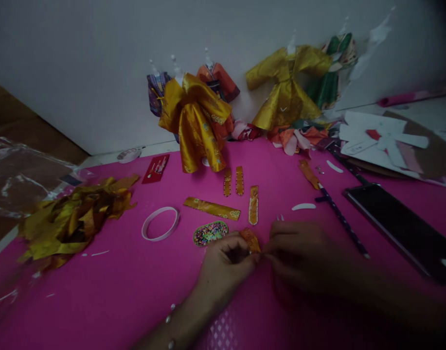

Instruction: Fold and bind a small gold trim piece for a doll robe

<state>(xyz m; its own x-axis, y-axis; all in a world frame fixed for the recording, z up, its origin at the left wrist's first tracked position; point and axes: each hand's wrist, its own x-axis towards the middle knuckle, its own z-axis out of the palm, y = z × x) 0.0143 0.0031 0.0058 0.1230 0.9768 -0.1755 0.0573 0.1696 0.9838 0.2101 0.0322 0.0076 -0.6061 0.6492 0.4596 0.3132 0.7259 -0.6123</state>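
Observation:
My left hand [228, 257] pinches a small piece of orange-gold fabric [250, 239] between thumb and fingers. Close against its lower edge, my right hand [299, 248] has its fingertips pressed together; what they hold is too small and dark to make out. Just beyond the left hand lies an oval tray of mixed coloured beads [210, 233]. Past it rests a long gold fabric strip [211, 208]. Three short gold tabs with beaded edges lie farther off, the nearest tab [253, 206] straight ahead of the fabric piece.
At left are a white ring [144, 228], heaped gold fabric scraps [73, 218] and a red card [155, 168]. Doll-sized dresses, including a gold dress [195, 126], stand along the wall. A dark dotted pencil [341, 218] and a phone [401, 223] lie at right.

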